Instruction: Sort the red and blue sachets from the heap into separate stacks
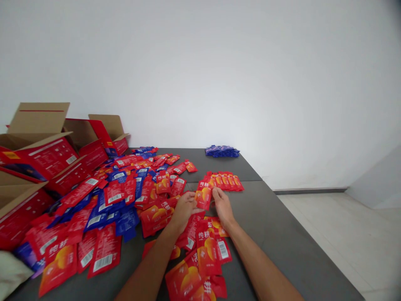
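Between my two hands is a red pouch [203,195] with orange fruit printed on its front, held upright just above the table. My left hand [185,205] pinches its left edge, and my right hand [222,203] grips the right edge. Right behind it, an overlapping row of matching red pouches [230,181] lies face up. Below my hands, several loose red pouches [206,251] spread toward the near edge, some showing barcodes. To the left of my left hand is a large mixed heap of red pouches [105,246] and blue pouches [127,223].
Opened red cardboard boxes [46,156] stand at the left side, flaps up. A neat blue stack of pouches [222,151] sits at the far end of the dark table [269,234]. A white wall rises behind. Whitish cloth [12,274] shows at the lower left.
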Demonstrator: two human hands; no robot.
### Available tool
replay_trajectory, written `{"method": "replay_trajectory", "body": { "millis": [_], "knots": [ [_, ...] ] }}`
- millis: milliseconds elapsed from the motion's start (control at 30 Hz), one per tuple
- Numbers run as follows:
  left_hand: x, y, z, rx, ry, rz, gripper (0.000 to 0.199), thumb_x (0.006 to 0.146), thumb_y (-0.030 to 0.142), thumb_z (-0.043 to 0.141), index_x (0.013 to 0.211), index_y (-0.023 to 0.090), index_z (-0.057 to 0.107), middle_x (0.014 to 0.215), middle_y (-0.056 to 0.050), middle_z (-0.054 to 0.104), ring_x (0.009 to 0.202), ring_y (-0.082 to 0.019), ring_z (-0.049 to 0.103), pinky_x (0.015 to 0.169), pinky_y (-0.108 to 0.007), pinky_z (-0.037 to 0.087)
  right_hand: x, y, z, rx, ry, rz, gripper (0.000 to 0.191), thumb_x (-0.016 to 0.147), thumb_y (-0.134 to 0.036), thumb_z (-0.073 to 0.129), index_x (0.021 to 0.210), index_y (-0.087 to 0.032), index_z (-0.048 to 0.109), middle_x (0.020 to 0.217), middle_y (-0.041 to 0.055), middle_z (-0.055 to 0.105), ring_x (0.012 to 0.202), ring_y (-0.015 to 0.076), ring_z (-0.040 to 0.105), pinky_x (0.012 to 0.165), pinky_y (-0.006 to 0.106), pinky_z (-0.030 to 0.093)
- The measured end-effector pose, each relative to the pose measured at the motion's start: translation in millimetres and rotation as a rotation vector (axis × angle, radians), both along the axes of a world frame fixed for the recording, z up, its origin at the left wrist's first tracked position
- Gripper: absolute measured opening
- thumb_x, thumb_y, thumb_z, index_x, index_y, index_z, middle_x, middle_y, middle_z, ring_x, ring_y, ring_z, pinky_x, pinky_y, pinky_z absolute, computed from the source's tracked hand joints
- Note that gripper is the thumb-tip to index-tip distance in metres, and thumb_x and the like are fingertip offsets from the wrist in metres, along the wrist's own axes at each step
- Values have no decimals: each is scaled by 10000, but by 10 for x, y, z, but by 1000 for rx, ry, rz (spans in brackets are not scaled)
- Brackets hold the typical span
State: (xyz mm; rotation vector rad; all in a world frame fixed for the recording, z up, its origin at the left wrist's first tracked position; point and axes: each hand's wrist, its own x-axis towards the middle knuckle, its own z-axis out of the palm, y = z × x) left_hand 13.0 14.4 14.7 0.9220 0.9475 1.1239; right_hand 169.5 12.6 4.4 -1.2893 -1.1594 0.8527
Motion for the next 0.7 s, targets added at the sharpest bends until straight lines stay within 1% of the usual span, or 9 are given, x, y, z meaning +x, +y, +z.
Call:
{"method": "replay_trajectory", "body": {
  "millis": [33, 100, 167, 233, 300, 400, 533, 700],
  "knots": [
    [10, 51, -8, -6, -10, 45, 252, 751, 120, 641, 989, 151, 564, 910, -68, 696, 813, -174, 707, 777, -368, 611, 7, 6, -9, -2, -45, 6, 381, 893, -508, 505, 1060, -189, 629, 722, -20, 639, 637, 159, 563, 587, 251, 444],
    [34, 165, -25, -23, -27, 117, 289, 769, 114, 654, 1030, 148, 534, 917, -76, 696, 803, -169, 710, 776, -369, 611, 5, 13, -28, 30, -125, 12, 446, 866, -419, 544, 1239, -175, 555, 744, -17, 661, 674, 169, 600, 660, 273, 474],
    [62, 273, -43, -28, -17, 146, 348, 770, 112, 673, 1078, 151, 514, 927, -81, 702, 782, -165, 710, 759, -362, 610, -12, 15, -49, 80, -178, 37, 526, 835, -346, 566, 1321, -159, 494, 784, -5, 682, 714, 172, 625, 727, 291, 490],
    [94, 356, -64, -19, 25, 155, 393, 761, 113, 685, 1110, 152, 508, 915, -78, 707, 742, -159, 707, 718, -339, 608, -27, 21, -74, 107, -209, 56, 564, 821, -317, 571, 1352, -159, 468, 834, 10, 696, 726, 170, 634, 736, 296, 498],
    [126, 408, -89, 0, 92, 158, 397, 753, 110, 674, 1118, 145, 521, 887, -73, 711, 699, -155, 699, 652, -299, 593, -27, 35, -99, 114, -233, 60, 529, 822, -318, 571, 1324, -170, 499, 858, 17, 699, 708, 165, 631, 714, 294, 502],
    [158, 435, -132, 52, 205, 156, 364, 740, 102, 651, 1093, 138, 568, 850, -64, 716, 668, -147, 682, 572, -238, 547, 4, 67, -127, 123, -247, 44, 397, 828, -330, 566, 1194, -179, 591, 845, 18, 696, 698, 166, 631, 702, 295, 505],
    [166, 419, -180, 86, 284, 153, 360, 716, 101, 654, 1072, 140, 618, 776, -32, 706, 625, -130, 655, 543, -209, 504, 49, 101, -152, 118, -262, 12, 309, 827, -339, 561, 1077, -180, 648, 844, 30, 697, 730, 180, 639, 723, 307, 509],
    [162, 442, -200, 98, 320, 118, 412, 695, 48, 568, 1092, 132, 633, 710, -10, 682, 595, -125, 642, 528, -197, 478, 65, 112, -161, 98, -322, -2, 300, 832, -334, 559, 1066, -186, 673, 858, 37, 696, 740, 187, 633, 748, 319, 508]
  ]
}}
